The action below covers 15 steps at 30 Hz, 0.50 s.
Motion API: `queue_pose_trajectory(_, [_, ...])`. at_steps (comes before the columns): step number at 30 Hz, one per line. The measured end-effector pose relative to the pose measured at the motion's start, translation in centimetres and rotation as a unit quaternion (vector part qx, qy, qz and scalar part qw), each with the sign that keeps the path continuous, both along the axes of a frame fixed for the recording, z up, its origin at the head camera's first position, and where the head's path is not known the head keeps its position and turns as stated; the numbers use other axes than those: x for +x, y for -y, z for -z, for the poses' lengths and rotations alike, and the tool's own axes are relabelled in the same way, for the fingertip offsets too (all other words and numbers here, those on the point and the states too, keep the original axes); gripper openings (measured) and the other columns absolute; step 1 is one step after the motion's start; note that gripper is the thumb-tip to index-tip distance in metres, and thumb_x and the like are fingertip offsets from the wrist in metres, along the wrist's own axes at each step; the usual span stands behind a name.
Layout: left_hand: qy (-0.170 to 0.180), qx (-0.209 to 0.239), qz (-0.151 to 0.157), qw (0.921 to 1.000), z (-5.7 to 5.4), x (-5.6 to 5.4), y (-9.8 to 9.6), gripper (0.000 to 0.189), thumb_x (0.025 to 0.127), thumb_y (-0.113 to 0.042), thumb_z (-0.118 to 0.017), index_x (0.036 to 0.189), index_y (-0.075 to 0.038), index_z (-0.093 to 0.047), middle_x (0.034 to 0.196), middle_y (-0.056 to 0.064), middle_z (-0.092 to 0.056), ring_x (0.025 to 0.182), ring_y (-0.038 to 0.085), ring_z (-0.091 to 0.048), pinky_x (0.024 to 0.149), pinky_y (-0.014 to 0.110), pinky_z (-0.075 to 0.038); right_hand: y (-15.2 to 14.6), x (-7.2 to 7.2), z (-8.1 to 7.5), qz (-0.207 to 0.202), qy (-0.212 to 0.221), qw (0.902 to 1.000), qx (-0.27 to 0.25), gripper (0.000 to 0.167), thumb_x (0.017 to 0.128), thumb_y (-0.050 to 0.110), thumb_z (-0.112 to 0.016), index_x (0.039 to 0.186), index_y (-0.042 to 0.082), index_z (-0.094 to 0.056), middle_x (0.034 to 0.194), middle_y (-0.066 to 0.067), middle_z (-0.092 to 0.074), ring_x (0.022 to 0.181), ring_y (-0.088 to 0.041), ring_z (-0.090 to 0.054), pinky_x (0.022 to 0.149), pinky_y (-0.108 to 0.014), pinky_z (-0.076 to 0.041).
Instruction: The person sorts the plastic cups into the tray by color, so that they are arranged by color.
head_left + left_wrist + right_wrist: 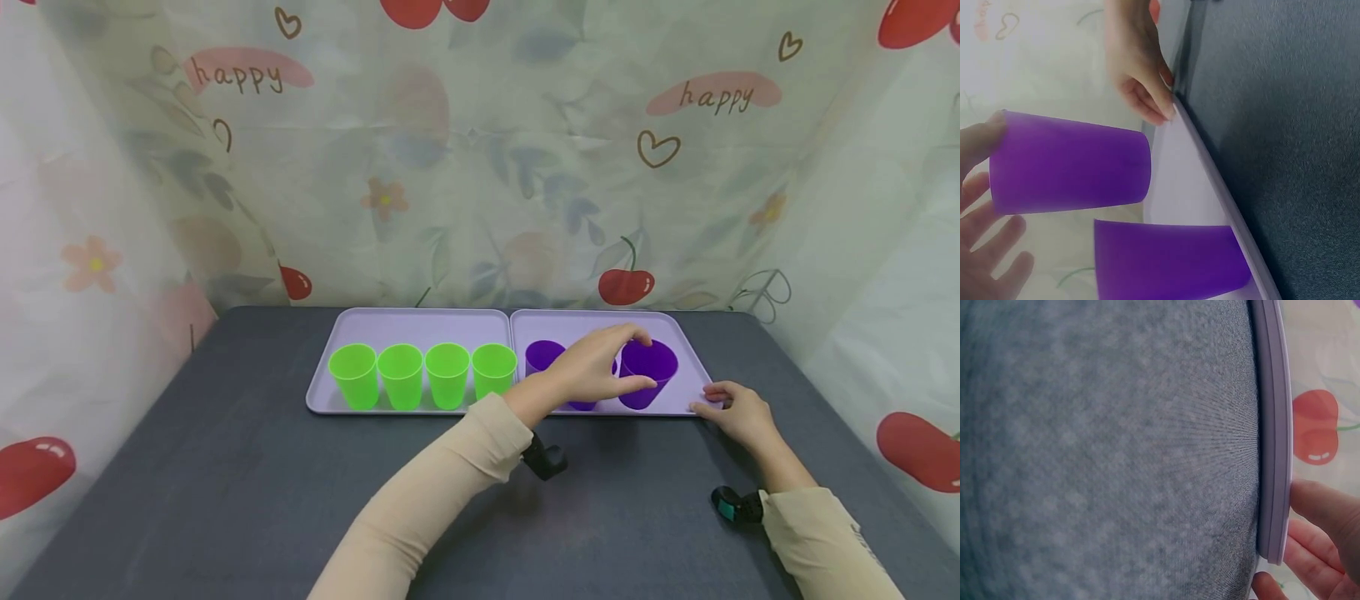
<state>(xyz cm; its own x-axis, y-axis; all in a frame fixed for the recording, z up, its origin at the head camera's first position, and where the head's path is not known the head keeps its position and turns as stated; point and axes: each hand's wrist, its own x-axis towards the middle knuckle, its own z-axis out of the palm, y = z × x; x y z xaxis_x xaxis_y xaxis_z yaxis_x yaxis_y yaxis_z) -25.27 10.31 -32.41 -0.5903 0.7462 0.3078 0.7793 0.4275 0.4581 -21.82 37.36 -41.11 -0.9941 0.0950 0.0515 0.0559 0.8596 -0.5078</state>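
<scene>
My left hand (588, 367) holds a purple cup (649, 375) near its rim, thumb on one side and fingers on the other. In the left wrist view this cup (1072, 165) is raised above the right-hand lilac tray (693, 400). Another purple cup (1169, 259) stands on that tray beside it. Partly behind the left hand is a further purple cup (544, 355). My right hand (742, 414) grips the tray's front right corner, its thumb (1329, 506) on the rim.
A second lilac tray (420, 321) adjoins on the left, with a row of several bright green cups (447, 375) along its front. Both trays lie on a dark grey table (225, 483). A patterned curtain (480, 208) hangs behind and at both sides.
</scene>
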Motion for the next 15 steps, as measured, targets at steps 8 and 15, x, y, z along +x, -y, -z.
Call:
queue_pose_trajectory(8, [-0.016, -0.021, -0.026, 0.9993, 0.9, -1.1, -0.8, 0.046, 0.085, -0.037, -0.066, 0.122, -0.013, -0.052, 0.122, -0.001, -0.061, 0.117, 0.014, -0.054, 0.102, 0.022, -0.039, -0.1, 0.0, 0.0, 0.001, 0.016, 0.9998, -0.01, 0.051, 0.087, 0.031, -0.065, 0.113, -0.012, -0.054, 0.113, -0.031, -0.059, 0.1, -0.044, -0.055, 0.081, -0.051, -0.044])
queue_pose_trajectory(15, [-0.036, -0.046, -0.059, 0.9966, 1.9, -1.6, -1.8, 0.046, 0.085, -0.041, -0.065, 0.12, -0.015, -0.053, 0.119, -0.003, -0.062, 0.114, 0.015, -0.055, 0.097, 0.028, -0.043, -0.1, 0.0, 0.0, 0.002, 0.011, 0.9999, -0.009, 0.051, 0.087, 0.031, -0.065, 0.113, -0.012, -0.054, 0.113, -0.032, -0.059, 0.1, -0.044, -0.055, 0.082, -0.052, -0.044])
